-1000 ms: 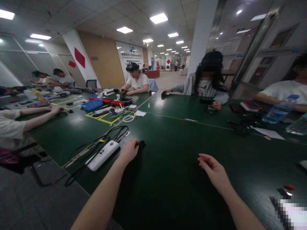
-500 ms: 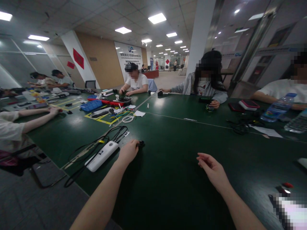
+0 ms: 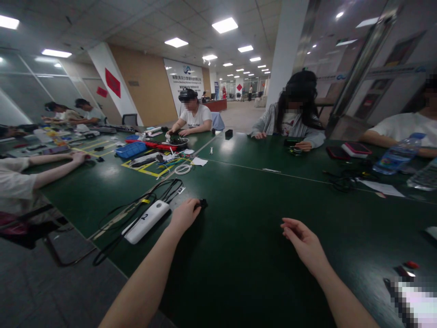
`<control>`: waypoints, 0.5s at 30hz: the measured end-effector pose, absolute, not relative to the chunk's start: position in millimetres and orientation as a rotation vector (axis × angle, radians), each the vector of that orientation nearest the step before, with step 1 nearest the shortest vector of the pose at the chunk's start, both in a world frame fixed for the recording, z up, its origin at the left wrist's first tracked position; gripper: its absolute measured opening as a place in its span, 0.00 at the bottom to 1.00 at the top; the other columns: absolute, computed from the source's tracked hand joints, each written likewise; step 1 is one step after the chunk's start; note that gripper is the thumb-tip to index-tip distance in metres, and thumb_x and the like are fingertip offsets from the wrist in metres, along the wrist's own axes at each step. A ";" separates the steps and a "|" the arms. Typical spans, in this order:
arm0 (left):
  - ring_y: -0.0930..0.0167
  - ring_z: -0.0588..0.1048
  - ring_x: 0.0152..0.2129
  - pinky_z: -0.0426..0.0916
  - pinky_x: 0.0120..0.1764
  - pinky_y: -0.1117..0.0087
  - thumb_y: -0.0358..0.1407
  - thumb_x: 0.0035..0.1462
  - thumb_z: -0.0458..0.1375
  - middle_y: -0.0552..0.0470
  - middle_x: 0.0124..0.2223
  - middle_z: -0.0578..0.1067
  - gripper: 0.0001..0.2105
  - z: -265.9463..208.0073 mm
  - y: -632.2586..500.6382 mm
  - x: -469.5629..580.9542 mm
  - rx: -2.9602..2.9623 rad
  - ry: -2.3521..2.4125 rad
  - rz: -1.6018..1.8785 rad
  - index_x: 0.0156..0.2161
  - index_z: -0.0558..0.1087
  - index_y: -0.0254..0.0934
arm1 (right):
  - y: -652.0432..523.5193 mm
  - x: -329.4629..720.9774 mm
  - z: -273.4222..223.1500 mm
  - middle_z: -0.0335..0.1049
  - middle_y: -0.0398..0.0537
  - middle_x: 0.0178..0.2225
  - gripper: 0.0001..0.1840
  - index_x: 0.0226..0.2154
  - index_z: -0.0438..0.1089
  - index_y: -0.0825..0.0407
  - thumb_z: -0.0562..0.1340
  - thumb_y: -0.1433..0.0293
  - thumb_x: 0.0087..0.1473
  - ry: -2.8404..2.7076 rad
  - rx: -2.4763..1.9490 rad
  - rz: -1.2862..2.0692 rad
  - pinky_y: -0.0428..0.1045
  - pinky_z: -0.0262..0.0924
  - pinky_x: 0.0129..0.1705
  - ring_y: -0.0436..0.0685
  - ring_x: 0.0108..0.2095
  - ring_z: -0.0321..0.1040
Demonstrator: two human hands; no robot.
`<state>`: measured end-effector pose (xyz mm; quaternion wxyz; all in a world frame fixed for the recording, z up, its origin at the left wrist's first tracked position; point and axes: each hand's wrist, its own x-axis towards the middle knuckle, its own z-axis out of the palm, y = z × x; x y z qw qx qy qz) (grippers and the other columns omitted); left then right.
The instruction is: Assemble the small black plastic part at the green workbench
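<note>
My left hand [image 3: 186,214] rests at the middle left of the green table [image 3: 239,273], its fingers closed on a small black object [image 3: 203,203]. Only one end of that object shows past my fingertips, and its kind is too small to make out. Just left of this hand lies a white power bank-like box [image 3: 146,222] marked "2", with black cables [image 3: 136,207] around it. Over the table's right half, my right hand [image 3: 302,239] is held with fingers loosely bent and the thumb apart from them. Nothing shows in it.
A blue tray [image 3: 130,150], a white cable coil [image 3: 183,169] and loose wires lie farther back on the left. Water bottles [image 3: 399,155] and black cords [image 3: 344,180] are on the right. A phone-like screen [image 3: 414,300] lies front right. Several people sit around the table.
Across the table, a person's hand has drawn back from the small black box. My hands have stayed almost where they were, with the black object in my left.
</note>
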<state>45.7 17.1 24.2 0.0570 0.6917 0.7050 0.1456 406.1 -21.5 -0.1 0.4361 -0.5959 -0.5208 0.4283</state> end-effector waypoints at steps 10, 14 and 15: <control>0.70 0.71 0.33 0.62 0.36 0.71 0.38 0.52 0.50 0.52 0.44 0.69 0.11 18.2 20.7 42.7 2.153 2.078 0.503 0.40 0.69 0.44 | -21.9 407.3 0.4 0.70 0.46 0.37 0.18 0.39 0.67 0.46 0.59 0.62 0.43 -1.281 -1.498 1.070 0.55 0.63 0.39 0.59 0.37 0.67; 0.70 0.71 0.35 0.62 0.39 0.70 0.37 0.52 0.50 0.52 0.44 0.69 0.11 12.0 25.2 38.3 2.181 2.041 0.552 0.41 0.69 0.44 | -22.3 406.4 1.7 0.69 0.46 0.38 0.17 0.40 0.66 0.47 0.59 0.63 0.44 -1.288 -1.504 1.086 0.55 0.63 0.39 0.59 0.38 0.66; 0.69 0.71 0.36 0.62 0.41 0.69 0.36 0.52 0.50 0.52 0.44 0.69 0.11 10.5 26.3 37.1 2.179 2.042 0.564 0.42 0.69 0.44 | -22.5 405.9 2.2 0.69 0.46 0.38 0.17 0.40 0.66 0.47 0.58 0.63 0.44 -1.289 -1.504 1.086 0.54 0.63 0.39 0.59 0.38 0.66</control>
